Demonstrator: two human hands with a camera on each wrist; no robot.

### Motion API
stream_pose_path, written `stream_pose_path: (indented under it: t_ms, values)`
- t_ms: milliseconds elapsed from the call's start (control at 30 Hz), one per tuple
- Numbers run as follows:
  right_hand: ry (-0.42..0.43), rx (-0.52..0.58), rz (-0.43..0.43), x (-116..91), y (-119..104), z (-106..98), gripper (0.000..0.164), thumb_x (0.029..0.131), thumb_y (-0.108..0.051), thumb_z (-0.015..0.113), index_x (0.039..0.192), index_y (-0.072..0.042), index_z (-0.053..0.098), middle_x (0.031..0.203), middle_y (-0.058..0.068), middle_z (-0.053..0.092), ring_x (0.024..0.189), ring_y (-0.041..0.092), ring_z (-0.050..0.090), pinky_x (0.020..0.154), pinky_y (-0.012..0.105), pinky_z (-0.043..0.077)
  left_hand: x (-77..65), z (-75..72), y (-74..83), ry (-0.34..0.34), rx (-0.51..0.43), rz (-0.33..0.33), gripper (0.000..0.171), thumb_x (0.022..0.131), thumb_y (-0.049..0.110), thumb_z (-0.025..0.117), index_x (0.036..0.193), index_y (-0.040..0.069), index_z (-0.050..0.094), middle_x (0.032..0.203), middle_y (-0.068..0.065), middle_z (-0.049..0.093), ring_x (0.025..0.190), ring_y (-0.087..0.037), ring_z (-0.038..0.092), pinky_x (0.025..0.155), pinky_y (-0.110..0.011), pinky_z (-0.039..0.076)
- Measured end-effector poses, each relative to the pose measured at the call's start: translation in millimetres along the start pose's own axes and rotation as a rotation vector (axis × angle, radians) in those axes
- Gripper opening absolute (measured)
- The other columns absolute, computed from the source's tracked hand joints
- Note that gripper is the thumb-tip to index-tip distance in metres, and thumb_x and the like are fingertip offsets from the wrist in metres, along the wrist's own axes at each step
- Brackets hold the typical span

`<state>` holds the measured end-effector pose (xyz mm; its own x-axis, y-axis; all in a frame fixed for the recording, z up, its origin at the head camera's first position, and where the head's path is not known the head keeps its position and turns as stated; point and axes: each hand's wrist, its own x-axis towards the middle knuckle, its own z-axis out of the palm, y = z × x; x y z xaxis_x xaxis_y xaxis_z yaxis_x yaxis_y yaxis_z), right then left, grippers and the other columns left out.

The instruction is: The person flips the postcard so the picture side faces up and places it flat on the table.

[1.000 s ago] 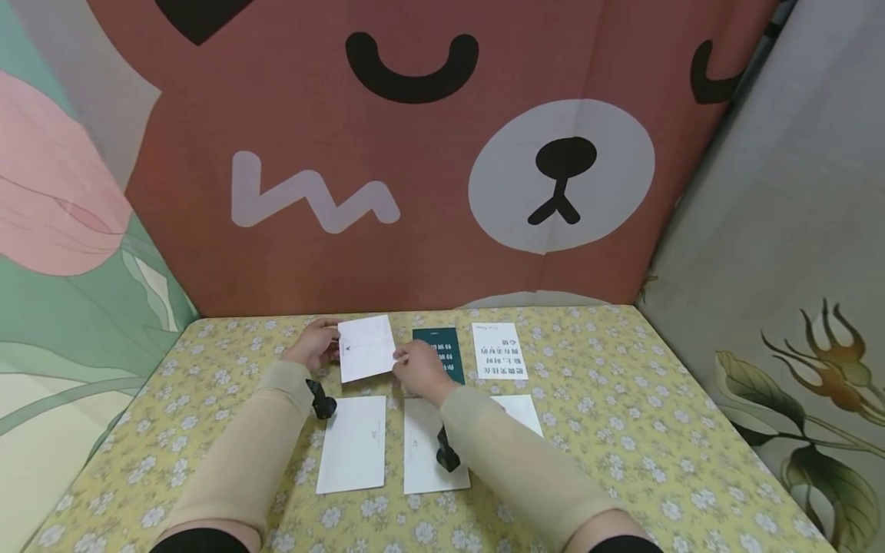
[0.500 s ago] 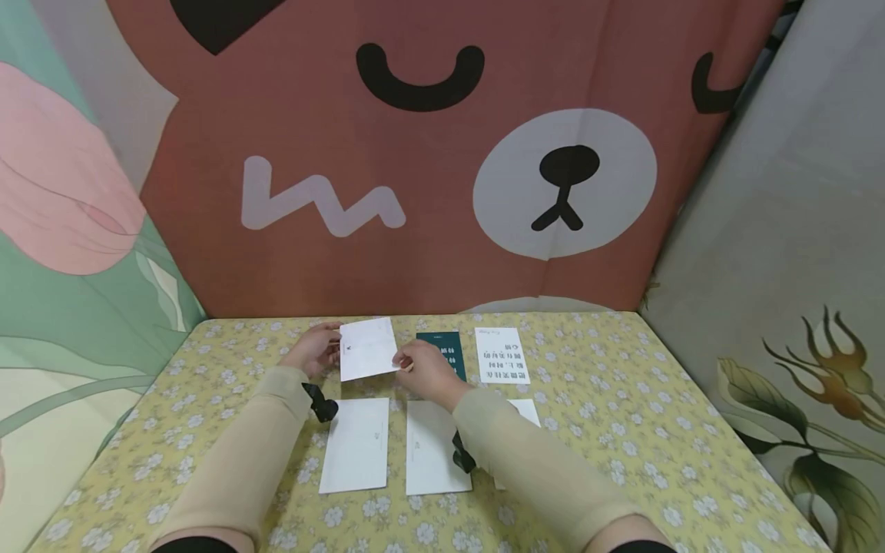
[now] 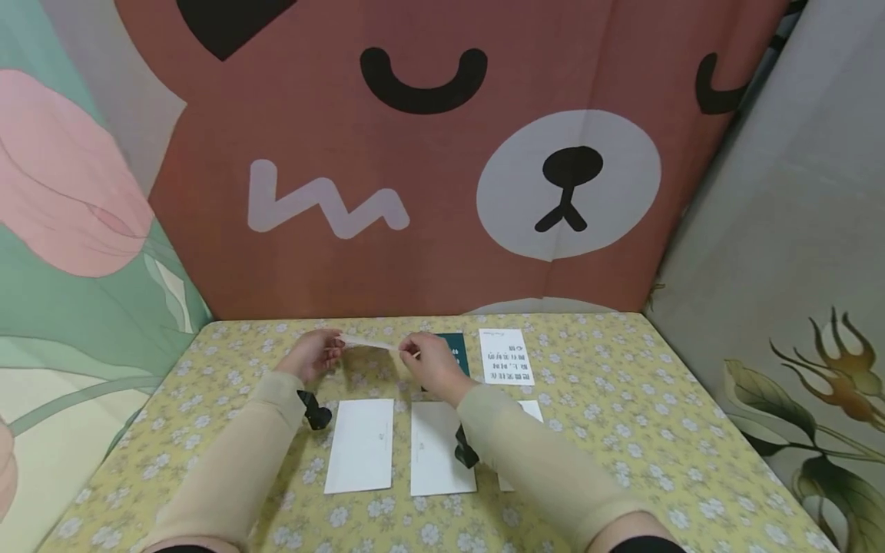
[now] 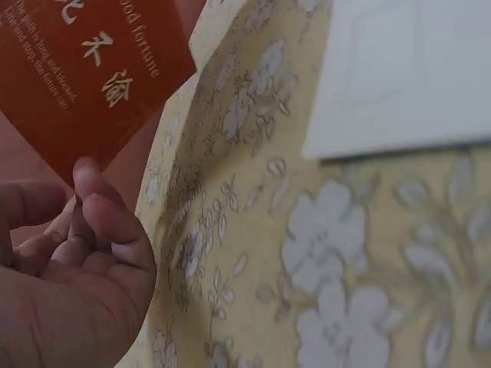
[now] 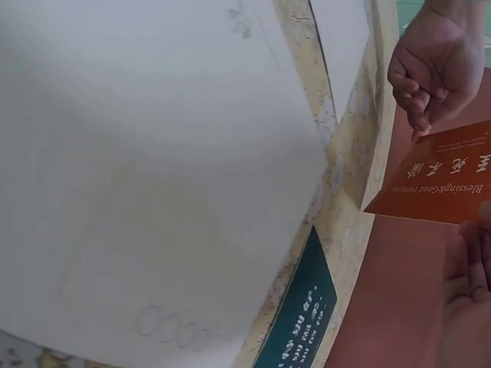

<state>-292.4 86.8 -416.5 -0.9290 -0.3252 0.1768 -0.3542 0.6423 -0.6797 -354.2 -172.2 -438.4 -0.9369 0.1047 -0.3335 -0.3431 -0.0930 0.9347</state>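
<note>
Since the red card (image 4: 92,84) looks like thin printed stock, it should weigh next to nothing and keep fairly stiff across its span, though squeezing inward from both ends would probably bow it. It is held up off the table (image 3: 622,430), to the left of the dark green card (image 3: 454,349), and seen from the head it stands almost edge-on. The left hand (image 3: 311,355), farther left of the green card, pinches it near a corner between thumb and fingertips; the right hand (image 3: 430,365), which partly covers the green card, seems to pinch the opposite end, though its fingertips are small from above and cut off in the right wrist view. Light holds on opposite edges like these suit it best: they leave the lettered face untouched, and the smooth surface may slip if gripped too loosely. Corners are likely its most fragile part, as a hard pinch could crease them. The white lettered card (image 3: 507,357) just right of the green card, and the white cards (image 3: 359,445) nearer the person than it, lie flat and would probably lift most easily by an edge.
</note>
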Motion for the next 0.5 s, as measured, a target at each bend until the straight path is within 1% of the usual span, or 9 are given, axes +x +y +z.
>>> stream_pose_path:
  t_ms: [33, 100, 133, 233, 300, 367, 500]
  values:
    - [0.005, 0.0, 0.001, 0, 0, 0, 0.011, 0.107, -0.014, 0.06, 0.111, -0.011, 0.07, 0.109, 0.002, 0.067, 0.102, 0.018, 0.065, 0.084, 0.03, 0.056, -0.4, -1.2, -1.9, 0.008, 0.048, 0.021, 0.046, 0.112, 0.013, 0.039, 0.154, -0.006, 0.034, 0.096, -0.005, 0.06, 0.068, -0.008, 0.055, 0.06, -0.022, 0.047]
    - [0.012, 0.003, -0.003, 2, -1, 0, 0.012, 0.107, -0.014, 0.06, 0.111, -0.011, 0.07, 0.109, 0.003, 0.067, 0.101, 0.018, 0.065, 0.084, 0.03, 0.056, -1.0, -3.7, -6.2, 0.032, 0.186, 0.084, 0.043, 0.112, 0.011, 0.038, 0.15, -0.008, 0.038, 0.103, -0.009, 0.059, 0.074, -0.01, 0.055, 0.063, -0.025, 0.047]
    - [0.012, -0.002, -0.007, 2, -1, -1, 0.012, 0.107, -0.014, 0.06, 0.112, -0.011, 0.07, 0.109, 0.003, 0.068, 0.101, 0.018, 0.065, 0.085, 0.031, 0.056, -1.6, -5.0, -7.9, 0.049, 0.263, 0.121, 0.041, 0.112, 0.01, 0.037, 0.149, -0.009, 0.04, 0.107, -0.011, 0.059, 0.078, -0.013, 0.056, 0.066, -0.027, 0.048]
    - [0.016, -0.01, -0.014, 6, -3, -3, 0.013, 0.107, -0.015, 0.059, 0.112, -0.011, 0.07, 0.108, 0.003, 0.068, 0.099, 0.018, 0.066, 0.082, 0.032, 0.056, -1.9, -8.1, -11.2, 0.118, 0.443, 0.231, 0.034, 0.111, 0.009, 0.04, 0.137, -0.01, 0.05, 0.111, -0.017, 0.06, 0.089, -0.026, 0.06, 0.075, -0.036, 0.052]
    - [0.038, -0.024, -0.032, 9, -3, -5, 0.012, 0.107, -0.014, 0.059, 0.111, -0.011, 0.07, 0.107, 0.003, 0.068, 0.097, 0.018, 0.065, 0.081, 0.032, 0.056, -2.8, -9.7, -11.4, 0.145, 0.512, 0.285, 0.031, 0.11, 0.009, 0.041, 0.132, -0.009, 0.053, 0.111, -0.021, 0.061, 0.094, -0.032, 0.061, 0.079, -0.04, 0.053]
    - [0.074, -0.021, -0.045, 12, -2, -7, 0.012, 0.107, -0.014, 0.059, 0.111, -0.01, 0.07, 0.106, 0.004, 0.066, 0.095, 0.019, 0.065, 0.079, 0.032, 0.056, -4.8, -11.1, -10.7, 0.147, 0.552, 0.317, 0.03, 0.11, 0.01, 0.042, 0.13, -0.009, 0.055, 0.11, -0.023, 0.061, 0.094, -0.035, 0.061, 0.079, -0.042, 0.054]
    - [0.161, 0.003, -0.046, 16, 1, -11, 0.014, 0.107, -0.012, 0.059, 0.112, -0.006, 0.07, 0.107, 0.007, 0.064, 0.096, 0.021, 0.065, 0.08, 0.033, 0.057, -11.8, -11.8, -8.0, 0.134, 0.698, 0.364, 0.029, 0.11, 0.011, 0.044, 0.126, -0.009, 0.058, 0.108, -0.024, 0.063, 0.084, -0.028, 0.06, 0.069, -0.038, 0.051]
